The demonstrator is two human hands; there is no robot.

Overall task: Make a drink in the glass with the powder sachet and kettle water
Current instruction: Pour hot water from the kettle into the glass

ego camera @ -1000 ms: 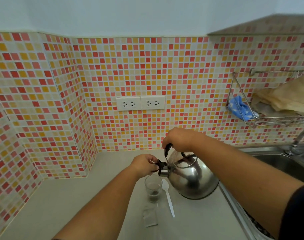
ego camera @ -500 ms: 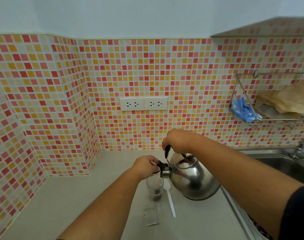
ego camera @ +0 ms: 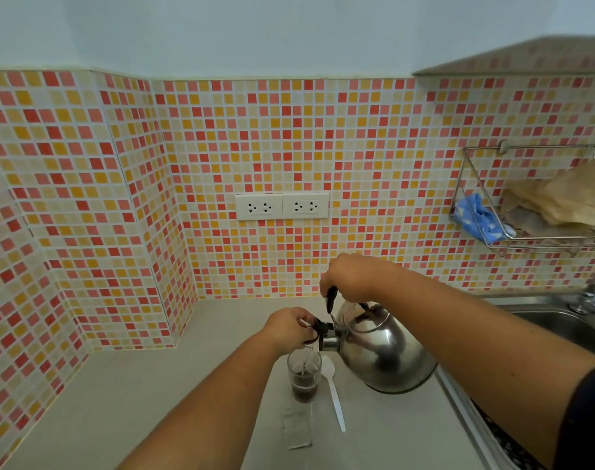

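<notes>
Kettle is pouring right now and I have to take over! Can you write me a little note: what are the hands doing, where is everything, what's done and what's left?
Right hand grips the kettle handle, tilting it toward the glass.
Left hand holds the black spout cap open over the glass.
The glass stands on the counter with dark liquid in its lower part; water is going in.
The sachet lies flat in front of the glass, the white spoon beside it.
Done: apparently the powder is in, pouring is under way.
Left: fill up, set the kettle down, probably stir.
</notes>
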